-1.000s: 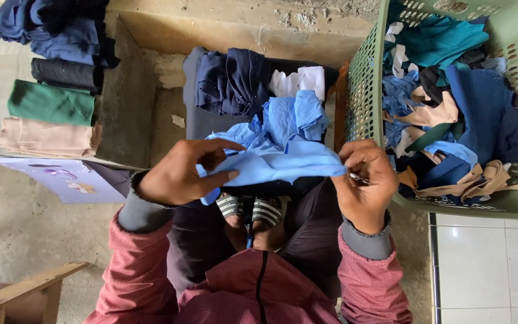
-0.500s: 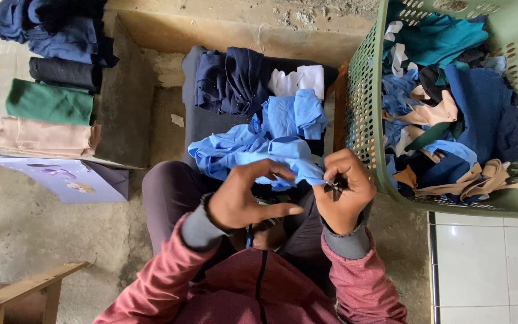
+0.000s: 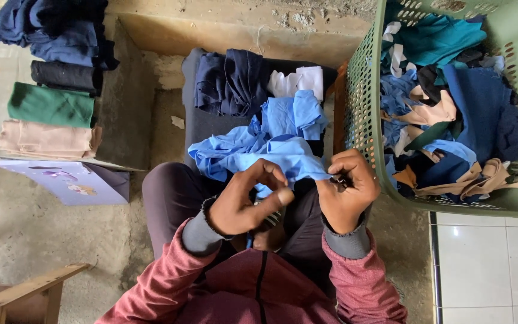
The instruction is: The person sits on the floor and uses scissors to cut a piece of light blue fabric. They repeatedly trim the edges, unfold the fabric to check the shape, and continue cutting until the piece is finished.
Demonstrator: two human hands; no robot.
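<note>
A light blue cloth [image 3: 271, 150] lies bunched over my lap and the dark seat ahead. My right hand [image 3: 346, 192] is closed on its right edge, with a small dark object between the fingers that I cannot make out. My left hand [image 3: 250, 201] pinches the cloth's lower edge, fingers curled over it. Both hands sit close together above my knees. Beyond the blue cloth lie a dark navy garment [image 3: 229, 81] and a white piece [image 3: 298, 81].
A green plastic basket [image 3: 361, 90] heaped with mixed cloth pieces stands at right. Folded stacks of navy, black, green [image 3: 49, 105] and beige cloth sit at left above a purple sheet [image 3: 70, 183]. A wooden frame [image 3: 25, 291] shows at bottom left, white tiles at bottom right.
My hands came together from being spread apart on the blue cloth. The left hand moved right and down toward the right hand, and the cloth is more bunched.
</note>
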